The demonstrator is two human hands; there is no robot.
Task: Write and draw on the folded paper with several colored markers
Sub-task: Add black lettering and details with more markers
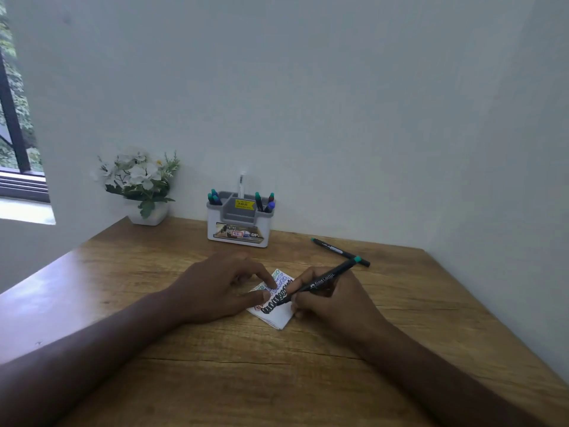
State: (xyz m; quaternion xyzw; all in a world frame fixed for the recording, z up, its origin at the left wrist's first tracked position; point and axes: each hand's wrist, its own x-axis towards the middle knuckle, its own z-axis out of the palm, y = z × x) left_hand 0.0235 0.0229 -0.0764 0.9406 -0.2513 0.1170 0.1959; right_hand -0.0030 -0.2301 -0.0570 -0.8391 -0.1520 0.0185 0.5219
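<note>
Two hands meet over a small folded paper [278, 315] lying near the middle of the wooden desk [400, 318]. The left hand [215, 288] lies flat on the paper's left part, fingers fairly straight and spread a little, two fingertips pressing the sheet down; it covers that side, so what is drawn under it cannot be seen. The right hand [326, 298] pinches a black marker [320, 280] with curled fingers, its tip down on the paper and its green end pointing up and away to the right. The tip itself is lost against a thick dark looping line across the sheet. Above that line run thinner scribbles in blue, green and red, too small to read.

Behind the right hand a second marker [340, 252] lies loose on the desk, partly crossed by the held one. At the back, against the wall, stands a white and grey holder [238, 232] with several marker caps poking out; their bodies are hidden inside. To its left is a white pot of pale flowers [138, 180]. A window [15, 134] is cut off at the left edge.
</note>
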